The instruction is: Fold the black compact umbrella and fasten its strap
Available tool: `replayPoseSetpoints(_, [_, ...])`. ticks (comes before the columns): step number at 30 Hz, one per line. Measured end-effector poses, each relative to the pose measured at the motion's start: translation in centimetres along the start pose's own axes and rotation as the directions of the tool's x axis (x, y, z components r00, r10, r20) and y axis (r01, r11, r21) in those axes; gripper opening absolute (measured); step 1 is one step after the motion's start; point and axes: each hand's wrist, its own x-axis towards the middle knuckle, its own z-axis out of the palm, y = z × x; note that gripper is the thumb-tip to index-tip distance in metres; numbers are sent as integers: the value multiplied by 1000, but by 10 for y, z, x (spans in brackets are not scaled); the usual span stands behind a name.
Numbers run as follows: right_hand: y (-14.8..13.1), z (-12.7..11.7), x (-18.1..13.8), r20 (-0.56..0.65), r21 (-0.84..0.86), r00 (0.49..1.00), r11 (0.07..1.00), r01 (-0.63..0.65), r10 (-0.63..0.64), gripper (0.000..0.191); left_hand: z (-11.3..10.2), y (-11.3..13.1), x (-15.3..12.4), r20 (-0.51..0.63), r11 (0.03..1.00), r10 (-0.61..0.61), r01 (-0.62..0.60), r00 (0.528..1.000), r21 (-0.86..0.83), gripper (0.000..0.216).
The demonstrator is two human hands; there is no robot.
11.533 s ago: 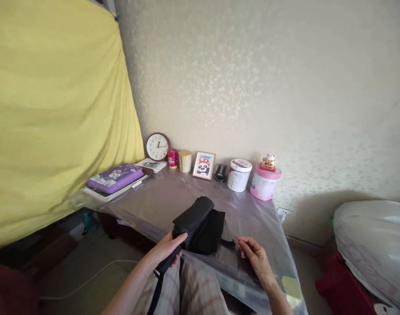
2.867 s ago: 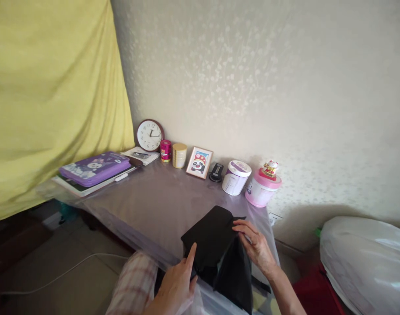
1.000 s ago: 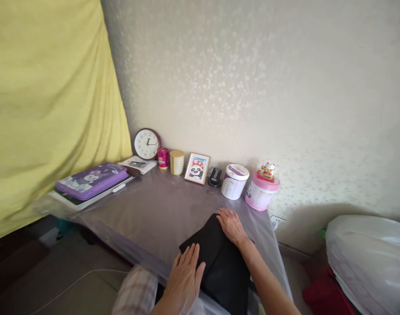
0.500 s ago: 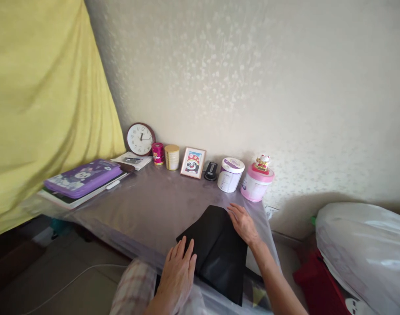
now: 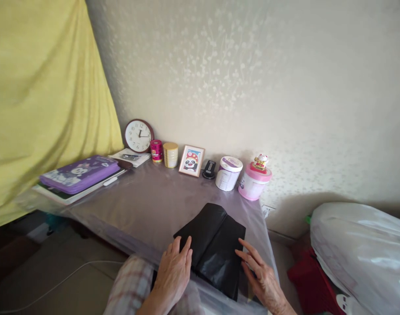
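One black folded bag (image 5: 213,245), flat on the counter (image 5: 147,205) near its front edge, at 6 o'clock in the view. Two hands on it: left hand (image 5: 174,273) at the bag's 7 o'clock, palm down, fingers lightly spread, tips pressed on the black cloth; right hand (image 5: 261,275) at the bag's 4 o'clock, fingers spread and loose, tips at the bag's right edge, pinching nothing. Along the wall at 12 o'clock, counted left to right: one round clock (image 5: 138,135), two small tins, red (image 5: 156,151) and gold (image 5: 170,154), one framed panda picture (image 5: 191,160), one small black device (image 5: 208,169), two tubs, white (image 5: 228,173) and pink (image 5: 254,183), with one cat figurine (image 5: 260,161) atop the pink. At 10 o'clock, well apart from the bag, one purple case (image 5: 79,173) on a stack of flat things.
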Motion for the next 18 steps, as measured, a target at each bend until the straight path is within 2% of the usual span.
replayPoseSetpoints(5, [-8,-2,22,-86,68,996,998,-5,11,20,8,-3,0,-62,1000,21,-21,998,8,43])
replayPoseSetpoints(10, [-19,-1,66,-209,128,978,991,47,-19,17,9,-4,0,-120,998,60,-56,991,35,42])
replayPoseSetpoints(15, [-31,25,117,-259,112,961,985,128,-95,18,11,-5,1,-109,998,51,-45,993,55,41])
replayPoseSetpoints(18, [-37,47,138,-234,63,964,988,143,-124,21,10,-6,2,-72,999,37,-34,997,40,41])
